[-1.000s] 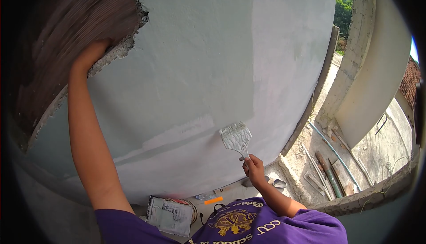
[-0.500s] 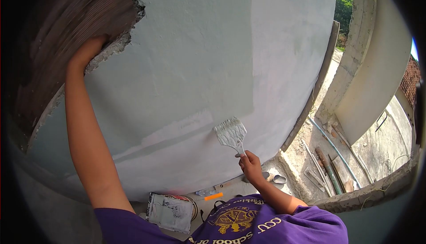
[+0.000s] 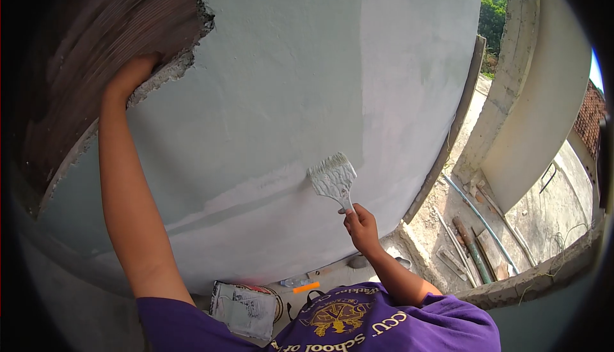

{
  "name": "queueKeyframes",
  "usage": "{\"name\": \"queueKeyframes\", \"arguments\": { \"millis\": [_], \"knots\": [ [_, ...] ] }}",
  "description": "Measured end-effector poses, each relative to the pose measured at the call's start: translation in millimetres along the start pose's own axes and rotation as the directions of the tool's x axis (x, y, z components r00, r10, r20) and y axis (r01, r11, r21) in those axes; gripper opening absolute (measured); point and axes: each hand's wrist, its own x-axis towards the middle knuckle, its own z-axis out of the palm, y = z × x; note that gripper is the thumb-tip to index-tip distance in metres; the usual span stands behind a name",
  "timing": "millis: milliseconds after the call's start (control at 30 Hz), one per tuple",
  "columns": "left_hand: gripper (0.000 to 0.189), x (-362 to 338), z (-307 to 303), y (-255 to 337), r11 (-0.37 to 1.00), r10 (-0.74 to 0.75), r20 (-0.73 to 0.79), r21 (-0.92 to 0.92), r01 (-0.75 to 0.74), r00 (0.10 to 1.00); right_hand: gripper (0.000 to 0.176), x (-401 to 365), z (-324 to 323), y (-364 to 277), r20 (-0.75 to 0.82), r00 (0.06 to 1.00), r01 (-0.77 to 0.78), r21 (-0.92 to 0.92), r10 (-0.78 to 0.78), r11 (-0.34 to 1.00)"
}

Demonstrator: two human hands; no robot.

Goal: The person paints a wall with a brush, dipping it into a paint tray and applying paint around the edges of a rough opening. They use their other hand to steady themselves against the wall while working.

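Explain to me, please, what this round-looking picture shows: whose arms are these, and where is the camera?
There is no machine here. A person wears one camera on the head, looking forward and down, and its lens bends the scene into a curve. Both bare arms belong to that person, as does the purple printed shirt at the bottom. The left hand rests high up on the ragged broken edge of the pale grey-green plastered wall, beside a ribbed brown surface. The right hand grips the handle of a wide flat paintbrush, whose white-coated bristles seem to lie against the wall. Below, on the ground, sits a paint-smeared white container. To the right lie long pipes.
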Motion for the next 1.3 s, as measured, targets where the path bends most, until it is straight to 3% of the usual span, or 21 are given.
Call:
{"name": "queueKeyframes", "arguments": {
  "millis": [167,433,567,800,867,1133,1300],
  "knots": [
    [0.053,2,-2,-2,0.999,0.017,0.043,0.034,-0.019,0.999,0.025,-24,-11,16,0.034,0.989,-0.142,0.016,0.141,0.99],
    [0.055,5,0,-5,1.0,-0.02,0.03,-0.022,0.021,0.999,0.028,15,7,-47,0.049,0.994,0.094,0.16,-0.103,0.983],
    [0.056,-5,-1,5,1.0,-0.024,0.022,-0.02,0.024,0.999,0.027,24,17,-33,0.053,0.994,0.087,0.147,-0.095,0.985],
    [0.056,-2,-3,0,1.0,0.016,0.037,-0.001,-0.016,0.999,0.025,-14,5,1,0.08,0.99,-0.12,0.101,0.113,0.988],
    [0.056,0,-1,-1,0.997,-0.054,0.036,-0.057,0.056,0.998,0.024,-14,4,-9,0.083,0.994,-0.08,0.129,0.07,0.988],
    [0.057,4,0,-6,0.997,0.011,0.026,-0.07,-0.009,1.0,0.024,19,24,-32,0.011,0.991,0.13,0.108,-0.132,0.986],
    [0.057,3,-1,-4,0.997,-0.04,0.042,-0.065,0.043,0.998,0.024,0,14,7,0.022,1.0,0.015,0.077,-0.017,0.997]
  ]
}}
